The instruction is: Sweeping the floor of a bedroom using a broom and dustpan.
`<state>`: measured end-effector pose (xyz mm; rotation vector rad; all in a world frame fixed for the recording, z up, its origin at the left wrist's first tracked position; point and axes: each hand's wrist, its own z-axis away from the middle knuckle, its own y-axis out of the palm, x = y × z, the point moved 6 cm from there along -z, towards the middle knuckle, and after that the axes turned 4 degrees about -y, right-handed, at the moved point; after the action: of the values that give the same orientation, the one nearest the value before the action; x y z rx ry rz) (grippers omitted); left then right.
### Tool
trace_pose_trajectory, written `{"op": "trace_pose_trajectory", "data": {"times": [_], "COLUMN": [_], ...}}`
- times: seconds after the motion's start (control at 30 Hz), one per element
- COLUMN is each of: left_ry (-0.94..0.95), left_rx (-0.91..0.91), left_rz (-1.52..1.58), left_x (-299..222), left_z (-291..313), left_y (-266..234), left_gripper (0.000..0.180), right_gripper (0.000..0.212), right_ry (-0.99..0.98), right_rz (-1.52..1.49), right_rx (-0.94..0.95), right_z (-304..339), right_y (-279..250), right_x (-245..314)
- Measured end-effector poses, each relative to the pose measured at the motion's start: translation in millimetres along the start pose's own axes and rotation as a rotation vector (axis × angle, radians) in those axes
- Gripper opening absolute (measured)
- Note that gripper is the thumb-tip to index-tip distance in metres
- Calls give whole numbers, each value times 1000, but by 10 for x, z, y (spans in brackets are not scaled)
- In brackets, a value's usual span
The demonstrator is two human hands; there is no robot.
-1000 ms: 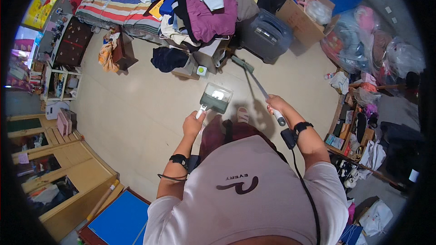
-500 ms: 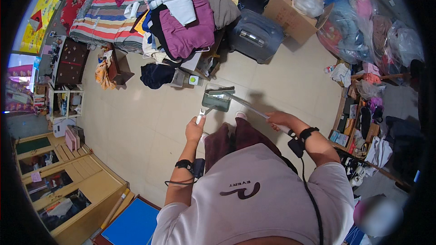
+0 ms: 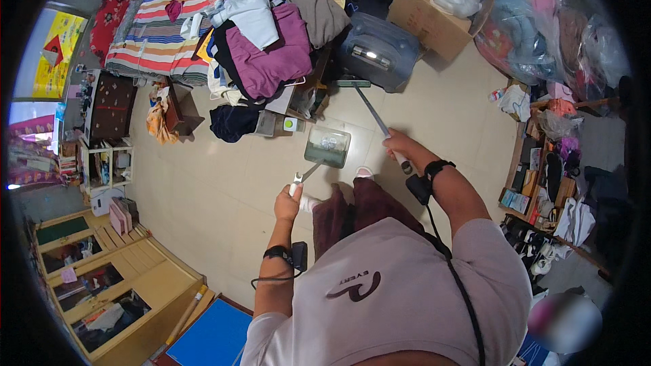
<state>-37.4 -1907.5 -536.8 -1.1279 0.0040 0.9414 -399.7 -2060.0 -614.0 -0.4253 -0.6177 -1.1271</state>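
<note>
My left hand (image 3: 287, 204) is closed round the white handle of a dustpan (image 3: 327, 157). The green, see-through pan lies on the floor ahead of my feet, with some pale debris inside that I cannot make out. In my closed right hand (image 3: 403, 147) is the grey stick of a broom (image 3: 371, 109). Its narrow green head (image 3: 353, 84) rests on the floor farther off, beside the dark suitcase (image 3: 381, 51) and apart from the dustpan.
A heap of clothes (image 3: 271, 47) overhangs the bed at the far left. Behind the suitcase stands an open cardboard box (image 3: 434, 20). Plastic-wrapped bundles (image 3: 522, 34) and low shelves (image 3: 525, 176) line the right. A wooden cabinet (image 3: 146, 268) stands at the near left.
The broom head has left the dustpan and moved away from me to the suitcase. My right hand has gone forward with the stick. The dustpan has barely moved.
</note>
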Motion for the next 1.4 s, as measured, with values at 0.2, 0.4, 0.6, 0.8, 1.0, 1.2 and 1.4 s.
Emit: {"op": "trace_pose_trajectory", "data": {"times": [0.2, 0.4, 0.6, 0.8, 1.0, 1.2, 1.4], "left_ry": [-34, 60, 53, -63, 131, 138, 222], "left_rx": [7, -40, -6, 131, 41, 187, 191], "left_rz": [46, 11, 48, 145, 149, -9, -63], "left_x": [-64, -6, 165, 160, 164, -3, -216], "left_z": [41, -56, -129, -104, -114, -79, -70], "left_y": [-46, -89, -70, -56, -45, -115, -143], "left_gripper": [45, 44, 43, 46, 46, 52, 52], "right_gripper": [56, 49, 58, 54, 55, 43, 34], "right_ry": [36, 139, 261, 402, 327, 122, 152], "right_rz": [181, 210, 121, -89, -295, -145, -20], "right_rx": [-11, -16, 364, 315, 164, 18, -144], "right_z": [487, 1127, 1581, 2136, 2365, 1461, 1088], "right_y": [373, 472, 317, 272, 317, 452, 700], "right_x": [-364, -337, -359, -43, 91, -40, -381]}}
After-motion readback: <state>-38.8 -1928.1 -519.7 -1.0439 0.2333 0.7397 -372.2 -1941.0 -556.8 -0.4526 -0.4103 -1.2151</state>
